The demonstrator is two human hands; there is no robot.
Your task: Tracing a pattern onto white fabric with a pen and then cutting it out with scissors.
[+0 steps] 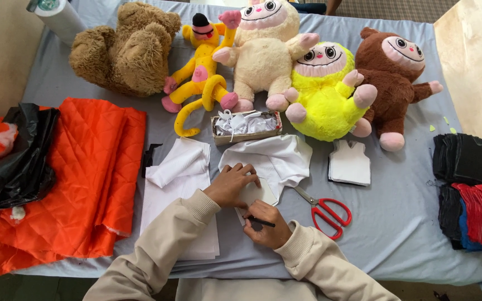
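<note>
- Left hand is pressing flat, fingers together, on a small white template piece lying at the near centre of the tabletop, which is covered in grey cloth.
- Right hand is pinching a black pen, tip touching the near edge of the template piece.
- Template piece is lying on a stack of white fabric sheets, just near a crumpled white cloth.
- Red-handled scissors are lying just right of the right hand, blades pointing far-left, closed.
- White vest-shaped cutouts are sitting stacked right of the crumpled cloth.
- Small cardboard box of white scraps is sitting far of the cloth.
- Orange quilted fabric is lying folded at left, a black plastic bag touching its left edge.
- Plush toys are lining the far side: brown teddy bear, yellow monkey toy, cream plush, bright yellow plush, brown plush.
- Black fabric pile is sitting at the right edge, red and blue fabric pieces stacked just near it.
- White roll is lying at the far-left corner.
- Both sleeves are beige.
</note>
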